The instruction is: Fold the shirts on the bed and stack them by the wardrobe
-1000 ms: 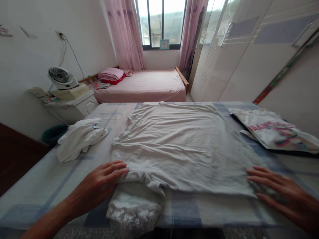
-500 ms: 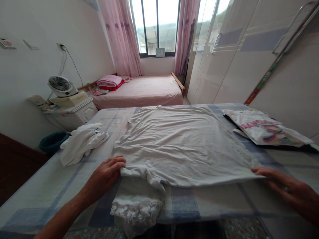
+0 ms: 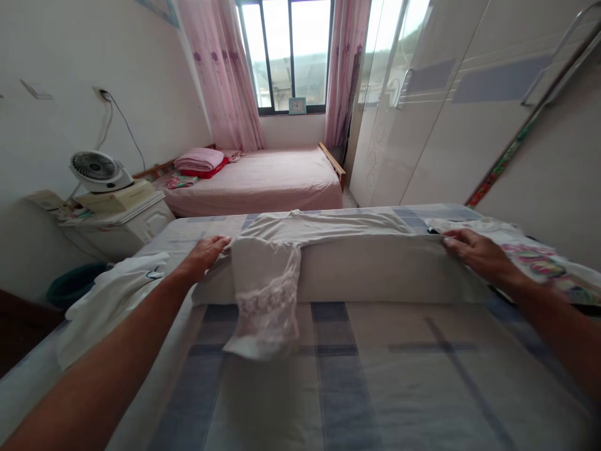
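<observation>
A pale grey-white shirt (image 3: 370,266) with a lace-trimmed sleeve lies across the bed, its near part lifted and doubled toward the far side. My left hand (image 3: 206,255) pinches the raised edge at the left. At the right end of that same edge, my right hand (image 3: 472,247) grips the cloth. Between them the edge is stretched nearly straight, and the lace sleeve (image 3: 265,294) hangs down over the front. The shirt's far part stays flat on the checked bedsheet (image 3: 399,369).
A crumpled white garment (image 3: 113,300) lies at the left, partly behind my left arm. Folded printed clothing (image 3: 539,257) rests at the right. Beyond stand a pink bed (image 3: 282,181), a fan (image 3: 101,170) on a cabinet, and a tall wardrobe (image 3: 436,119). A dark bin (image 3: 72,285) is at left.
Both hands have lifted the shirt's near edge and carried it away from me, folding the shirt. The lace sleeve has swung up with it, uncovering the bedsheet in front.
</observation>
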`<state>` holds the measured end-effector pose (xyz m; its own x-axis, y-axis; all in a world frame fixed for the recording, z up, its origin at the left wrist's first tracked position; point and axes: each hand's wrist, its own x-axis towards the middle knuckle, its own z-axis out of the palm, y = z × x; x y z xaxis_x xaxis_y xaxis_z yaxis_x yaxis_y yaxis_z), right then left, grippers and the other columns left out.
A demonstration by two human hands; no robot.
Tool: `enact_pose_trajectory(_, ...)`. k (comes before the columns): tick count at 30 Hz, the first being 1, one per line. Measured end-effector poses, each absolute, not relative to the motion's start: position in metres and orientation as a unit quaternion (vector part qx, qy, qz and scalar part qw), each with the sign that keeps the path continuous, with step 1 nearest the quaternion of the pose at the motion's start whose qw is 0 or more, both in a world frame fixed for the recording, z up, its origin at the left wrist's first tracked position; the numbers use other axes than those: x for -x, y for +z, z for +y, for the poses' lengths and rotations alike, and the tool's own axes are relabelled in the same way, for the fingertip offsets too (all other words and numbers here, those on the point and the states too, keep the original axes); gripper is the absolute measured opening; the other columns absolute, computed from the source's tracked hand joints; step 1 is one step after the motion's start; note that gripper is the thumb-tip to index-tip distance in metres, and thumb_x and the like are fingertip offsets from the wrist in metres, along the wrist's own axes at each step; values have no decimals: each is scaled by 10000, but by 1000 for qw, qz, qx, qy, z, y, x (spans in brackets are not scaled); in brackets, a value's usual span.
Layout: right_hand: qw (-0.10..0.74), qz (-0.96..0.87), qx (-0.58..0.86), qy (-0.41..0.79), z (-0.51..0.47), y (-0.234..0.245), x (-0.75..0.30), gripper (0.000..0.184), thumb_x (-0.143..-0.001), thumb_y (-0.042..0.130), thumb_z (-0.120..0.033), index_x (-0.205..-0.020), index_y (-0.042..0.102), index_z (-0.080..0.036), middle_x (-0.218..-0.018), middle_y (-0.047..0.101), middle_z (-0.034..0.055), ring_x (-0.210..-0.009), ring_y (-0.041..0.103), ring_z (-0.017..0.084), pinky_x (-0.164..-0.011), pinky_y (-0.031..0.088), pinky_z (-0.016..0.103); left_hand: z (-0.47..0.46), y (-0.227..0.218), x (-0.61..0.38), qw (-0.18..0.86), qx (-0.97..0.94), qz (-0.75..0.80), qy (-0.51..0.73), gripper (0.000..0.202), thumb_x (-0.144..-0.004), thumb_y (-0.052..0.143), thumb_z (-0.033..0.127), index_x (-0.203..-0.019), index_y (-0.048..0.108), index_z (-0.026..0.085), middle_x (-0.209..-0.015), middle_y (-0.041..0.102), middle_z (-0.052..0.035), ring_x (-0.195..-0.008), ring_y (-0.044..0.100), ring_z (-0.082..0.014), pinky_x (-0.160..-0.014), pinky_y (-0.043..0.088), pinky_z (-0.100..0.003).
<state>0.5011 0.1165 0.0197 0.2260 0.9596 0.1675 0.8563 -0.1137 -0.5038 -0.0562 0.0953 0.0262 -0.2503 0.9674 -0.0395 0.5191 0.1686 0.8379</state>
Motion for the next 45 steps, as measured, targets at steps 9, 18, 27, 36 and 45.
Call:
enact_pose_trajectory(9, 195, -750, 630, -52, 54, -48, -520, 500, -805, 442, -517, -1206, 536, -233, -1279, 552, 102, -1188, 510, 285, -977, 418, 432, 49, -10, 89, 321, -582, 676, 318, 626, -669, 635, 614, -1144, 627, 207, -969, 708, -35, -922, 632, -239, -742, 478, -282)
enact_pose_trajectory(18, 125, -848, 498, -135, 39, -52, -528, 413, -785, 492, -247, -1189, 574, -212, -1214, 617, 93, -1173, 538, 257, -943, 442, 435, 38, -17, 81, 335, -531, 669, 398, 746, -650, 660, 616, -1246, 551, 180, -838, 719, -36, -781, 660, -219, -658, 506, -273)
enact_pose_trajectory(27, 112, -868, 444, -190, 48, -50, -502, 312, -874, 424, -202, -1097, 640, -235, -1088, 685, 54, -1021, 625, 225, -896, 445, 404, 33, -14, 79, 385, -496, 662, 409, 743, -601, 719, 580, -1205, 598, 163, -829, 737, -59, -801, 674, -239, -687, 522, -300)
enact_pose_trajectory(36, 148, -824, 458, -298, 96, 12, -497, 265, -879, 414, -225, -967, 657, -166, -961, 699, 101, -867, 646, 250, -772, 455, 373, 65, 47, 73, 321, -505, 590, 541, 490, -574, 767, 460, -991, 711, 208, -779, 692, -3, -646, 571, -130, -561, 430, -220)
enact_pose_trajectory(45, 215, -800, 491, -270, 35, 45, -527, 352, -867, 339, -469, -983, 621, -293, -1055, 679, 108, -1054, 589, 281, -934, 404, 446, -7, 91, 86, 258, -579, 618, 464, 493, -711, 669, 488, -1115, 656, 207, -895, 684, 1, -770, 577, -161, -662, 474, -257)
